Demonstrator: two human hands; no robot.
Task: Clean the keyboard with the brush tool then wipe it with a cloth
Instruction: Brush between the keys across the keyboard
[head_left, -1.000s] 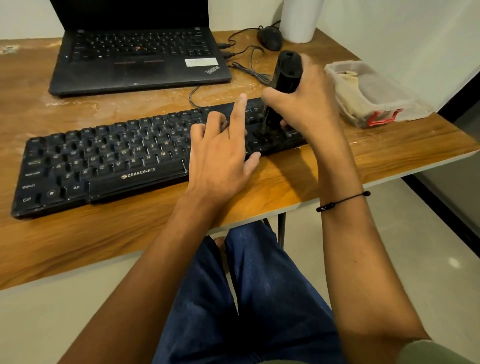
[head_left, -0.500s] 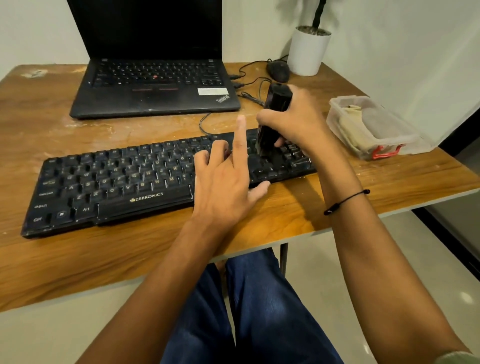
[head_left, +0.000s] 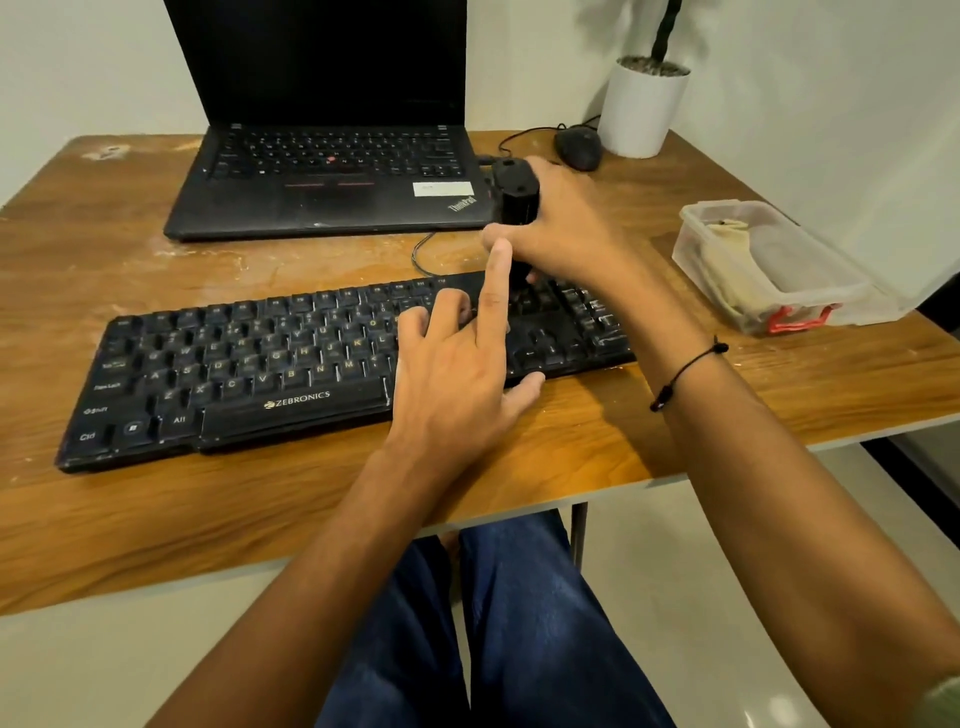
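Wood-grain bench (head_left: 156, 519) fills the middle of the frame and carries one open black laptop (head_left: 332, 171), upper centre, labelled ThinkPad. Below it lies one black keyboard (head_left: 249, 364), centre left, marked ZEBRONICS, its keycaps dusty with pale legends. One clear plastic box (head_left: 769, 265) with a red latch sits at right. The left hand (head_left: 457, 374) rests flat on the keys, index finger raised. The right hand (head_left: 566, 228) wraps its grip around one black brush tool (head_left: 514, 195), held upright on the keyboard's right part.
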